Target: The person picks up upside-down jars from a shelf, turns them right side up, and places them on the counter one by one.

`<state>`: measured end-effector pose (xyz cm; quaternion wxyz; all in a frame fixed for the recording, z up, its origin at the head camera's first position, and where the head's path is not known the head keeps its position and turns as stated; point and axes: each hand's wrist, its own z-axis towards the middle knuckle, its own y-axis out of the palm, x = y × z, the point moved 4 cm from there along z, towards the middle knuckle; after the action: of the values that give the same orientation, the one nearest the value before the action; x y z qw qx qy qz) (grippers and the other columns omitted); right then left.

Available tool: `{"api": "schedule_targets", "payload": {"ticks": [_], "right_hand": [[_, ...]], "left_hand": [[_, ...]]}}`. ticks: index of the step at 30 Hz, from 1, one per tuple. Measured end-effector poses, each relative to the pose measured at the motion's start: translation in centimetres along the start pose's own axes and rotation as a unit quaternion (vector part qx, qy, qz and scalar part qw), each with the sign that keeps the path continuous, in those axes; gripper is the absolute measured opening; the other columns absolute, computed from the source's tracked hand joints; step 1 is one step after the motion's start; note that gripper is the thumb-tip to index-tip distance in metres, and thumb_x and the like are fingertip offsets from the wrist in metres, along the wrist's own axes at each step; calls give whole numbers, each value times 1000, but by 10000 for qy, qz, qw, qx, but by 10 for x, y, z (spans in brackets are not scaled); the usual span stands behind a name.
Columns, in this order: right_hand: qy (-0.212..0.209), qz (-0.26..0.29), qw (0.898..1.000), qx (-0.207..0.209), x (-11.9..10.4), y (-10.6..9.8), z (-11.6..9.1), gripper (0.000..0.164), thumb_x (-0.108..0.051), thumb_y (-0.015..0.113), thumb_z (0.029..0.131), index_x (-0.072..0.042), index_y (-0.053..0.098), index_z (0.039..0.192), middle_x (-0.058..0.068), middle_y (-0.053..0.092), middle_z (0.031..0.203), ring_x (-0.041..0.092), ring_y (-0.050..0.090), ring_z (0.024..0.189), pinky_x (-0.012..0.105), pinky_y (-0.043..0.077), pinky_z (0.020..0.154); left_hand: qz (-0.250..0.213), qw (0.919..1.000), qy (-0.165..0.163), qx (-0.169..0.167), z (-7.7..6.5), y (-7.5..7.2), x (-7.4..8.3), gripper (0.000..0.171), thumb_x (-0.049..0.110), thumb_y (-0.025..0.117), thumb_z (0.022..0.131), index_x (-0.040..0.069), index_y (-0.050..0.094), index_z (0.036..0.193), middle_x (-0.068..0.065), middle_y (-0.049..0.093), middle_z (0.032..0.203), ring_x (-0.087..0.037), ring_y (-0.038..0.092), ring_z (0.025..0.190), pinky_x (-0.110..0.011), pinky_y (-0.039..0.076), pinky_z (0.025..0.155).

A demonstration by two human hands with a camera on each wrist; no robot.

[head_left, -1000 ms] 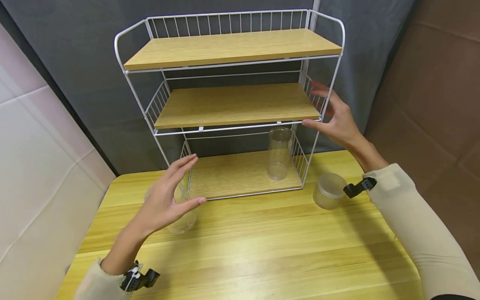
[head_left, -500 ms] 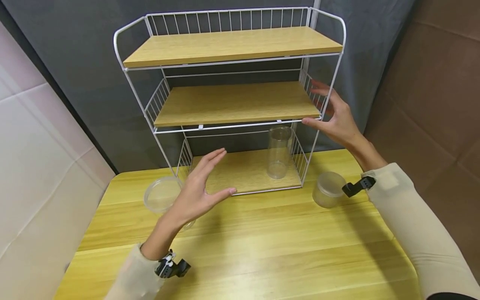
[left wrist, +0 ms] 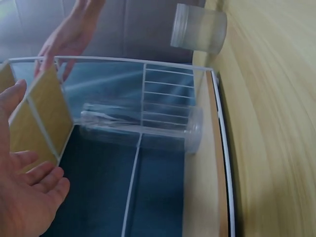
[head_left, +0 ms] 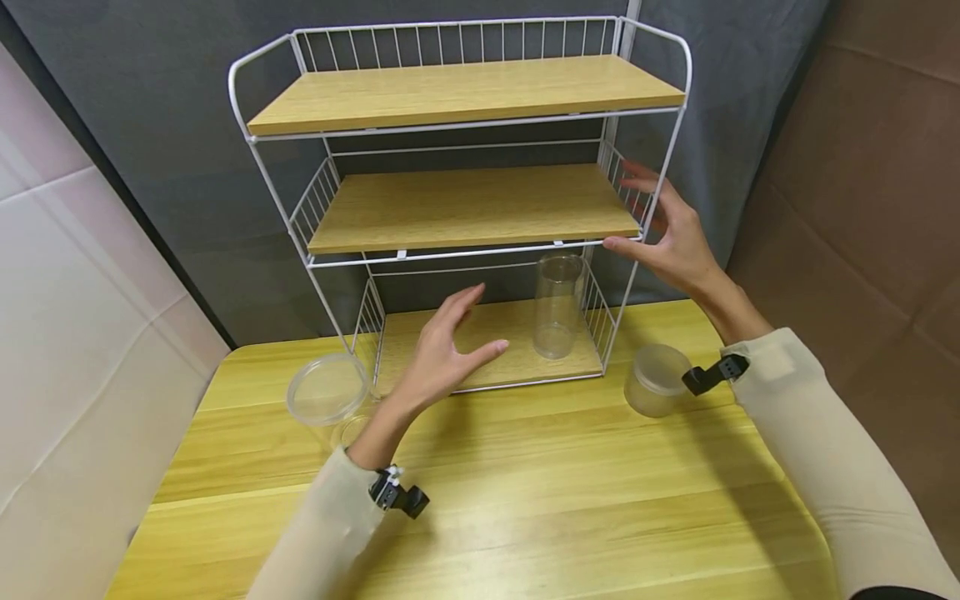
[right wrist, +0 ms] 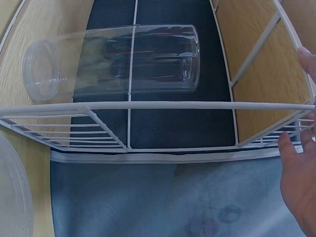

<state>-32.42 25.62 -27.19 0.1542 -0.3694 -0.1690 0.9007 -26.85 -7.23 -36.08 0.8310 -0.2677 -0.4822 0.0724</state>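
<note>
A tall clear jar [head_left: 557, 312] stands upright on the bottom board of the white wire shelf rack [head_left: 472, 208], near its right side. My left hand [head_left: 446, 350] reaches in front of that board, thumb and fingers spread with nothing between them; it is left of the jar and apart from it. In the left wrist view the same hand [left wrist: 29, 187] shows its palm and half-bent fingers. My right hand [head_left: 678, 242] grips the rack's right front corner at middle board height. Its thumb lies at the front rail, and its fingers reach round by the side wires [right wrist: 296, 131].
A short jar with a frosted lid [head_left: 657, 382] stands on the wooden table [head_left: 570, 500], right of the rack. Another clear jar [head_left: 327, 390] stands at the rack's left front, partly behind my left forearm. A grey curtain [head_left: 150, 167] hangs behind.
My left hand has moved right and a little forward, from in front of the left jar to before the bottom board. My right hand has stayed at the rack's corner.
</note>
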Motion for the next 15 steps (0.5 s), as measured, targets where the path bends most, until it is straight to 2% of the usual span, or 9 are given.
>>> {"api": "schedule_targets", "payload": {"ticks": [7,11,15], "right_hand": [[-2,80,10000,2,1,1,1,74,9,86,78,1,56,146,2,45,165,27,51,144,39,48,118],[15,129,9999,23,3,1,1,75,8,87,78,3,55,145,3,45,165,29,51,143,33,48,116],[55,117,9999,36,3,1,0,74,7,87,78,4,55,145,2,45,165,30,52,142,32,49,116]], "left_hand": [[-192,9997,5,125,23,20,-8,87,26,87,88,3,43,160,-17,46,161,-33,48,147,-44,41,123],[-194,9997,-169,46,35,31,-12,88,29,86,90,4,41,161,-17,46,161,-34,48,146,-44,42,122],[-164,9997,-204,2,48,40,-16,88,30,86,91,4,40,161,-18,47,160,-33,48,147,-42,43,122]]}}
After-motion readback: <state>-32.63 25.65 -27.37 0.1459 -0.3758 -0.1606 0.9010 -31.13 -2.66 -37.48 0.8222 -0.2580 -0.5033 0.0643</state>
